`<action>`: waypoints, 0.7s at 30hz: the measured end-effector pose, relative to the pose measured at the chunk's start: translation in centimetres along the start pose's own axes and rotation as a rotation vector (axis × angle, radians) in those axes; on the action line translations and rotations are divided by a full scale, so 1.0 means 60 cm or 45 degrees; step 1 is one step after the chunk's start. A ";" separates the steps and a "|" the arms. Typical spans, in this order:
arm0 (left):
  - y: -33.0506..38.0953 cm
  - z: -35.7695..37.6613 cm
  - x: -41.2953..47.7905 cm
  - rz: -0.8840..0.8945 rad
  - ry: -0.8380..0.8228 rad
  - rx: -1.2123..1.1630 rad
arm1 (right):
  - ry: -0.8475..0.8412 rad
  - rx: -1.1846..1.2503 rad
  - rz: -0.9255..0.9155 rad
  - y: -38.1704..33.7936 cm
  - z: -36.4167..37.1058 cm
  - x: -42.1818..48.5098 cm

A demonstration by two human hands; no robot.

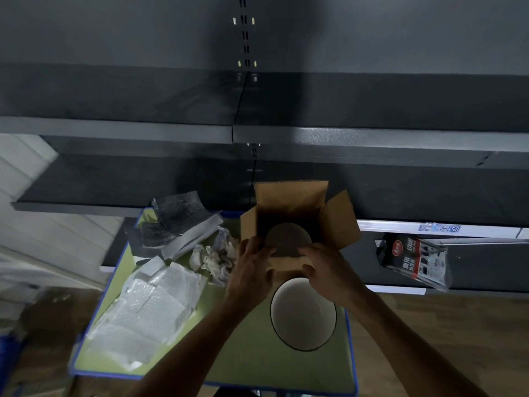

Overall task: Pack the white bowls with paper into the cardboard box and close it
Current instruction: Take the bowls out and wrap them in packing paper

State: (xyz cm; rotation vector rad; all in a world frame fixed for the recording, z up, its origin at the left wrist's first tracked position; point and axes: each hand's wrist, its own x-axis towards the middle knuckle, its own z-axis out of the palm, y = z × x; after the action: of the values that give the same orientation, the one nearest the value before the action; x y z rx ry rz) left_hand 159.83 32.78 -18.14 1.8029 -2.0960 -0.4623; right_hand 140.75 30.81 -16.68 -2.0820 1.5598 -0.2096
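Cardboard box (340, 222): open at the tabletop's (243, 353) far edge, shaded bowl (287, 236) inside.
White bowl (303, 316): near the right edge.
Left hand (252, 267): curled on the box's front flap.
Right hand (323, 270): curled on it too.

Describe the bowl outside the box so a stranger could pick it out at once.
Find the green mat with the blue rim. Just nearer the camera than the open box lies the bowl: white, dark-rimmed, upright, fully lit, unlike the other bowl shadowed inside the box.
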 end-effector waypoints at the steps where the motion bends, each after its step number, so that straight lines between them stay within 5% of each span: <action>1: -0.003 0.001 0.003 -0.006 0.008 0.017 | 0.013 -0.004 -0.007 -0.005 0.002 -0.003; 12: -0.005 0.000 -0.012 0.041 0.120 0.011 | 0.064 0.008 -0.029 -0.008 -0.011 -0.023; 21: -0.018 -0.001 -0.079 -0.098 0.201 -0.095 | 0.162 0.089 -0.274 -0.043 0.009 -0.038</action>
State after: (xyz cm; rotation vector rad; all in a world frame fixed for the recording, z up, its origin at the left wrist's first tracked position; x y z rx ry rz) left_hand 161.43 37.32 -18.78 1.8196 -1.8857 -0.3980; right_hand 142.43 33.62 -15.45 -2.2166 1.3756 -0.4758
